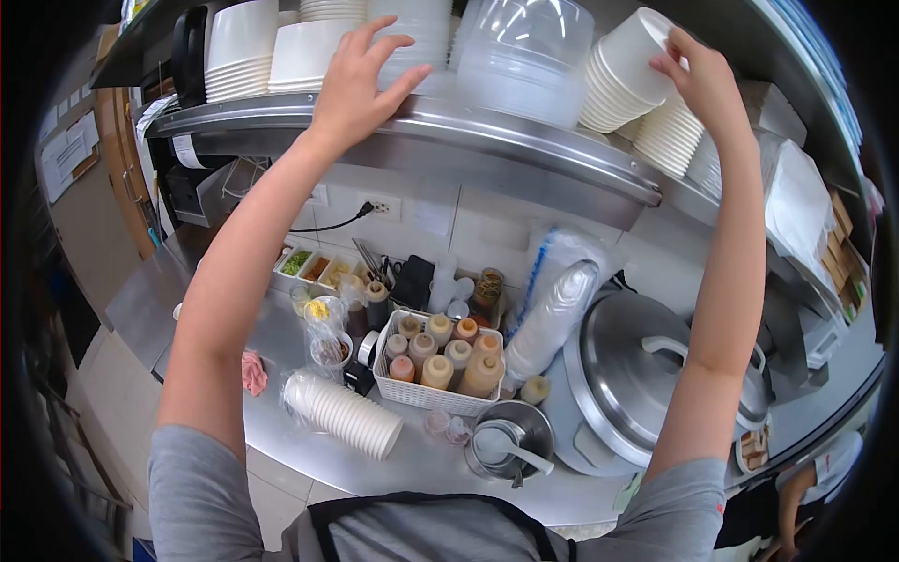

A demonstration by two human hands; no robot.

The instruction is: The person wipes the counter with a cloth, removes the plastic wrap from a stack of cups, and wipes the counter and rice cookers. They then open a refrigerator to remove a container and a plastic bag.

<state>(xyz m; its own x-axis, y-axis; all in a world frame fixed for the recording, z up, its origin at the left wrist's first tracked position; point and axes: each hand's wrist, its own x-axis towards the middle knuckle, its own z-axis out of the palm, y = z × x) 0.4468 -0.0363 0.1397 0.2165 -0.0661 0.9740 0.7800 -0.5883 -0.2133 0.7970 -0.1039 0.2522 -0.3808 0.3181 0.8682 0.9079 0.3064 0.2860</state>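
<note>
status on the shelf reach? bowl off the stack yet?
Done: both arms are up at the steel shelf. In hand: the right hand grips the top of the tilted stack of white paper bowls; the left hand rests on the stack of white containers. Left: no bowl is separated from the stack, and none sits on the counter below.

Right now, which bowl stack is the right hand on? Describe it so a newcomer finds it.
Start at the steel shelf above the counter. At its right end several stacks of white bowls lie tipped on their sides. The right hand grips the rim of the top stack, next to the clear lids.
</note>
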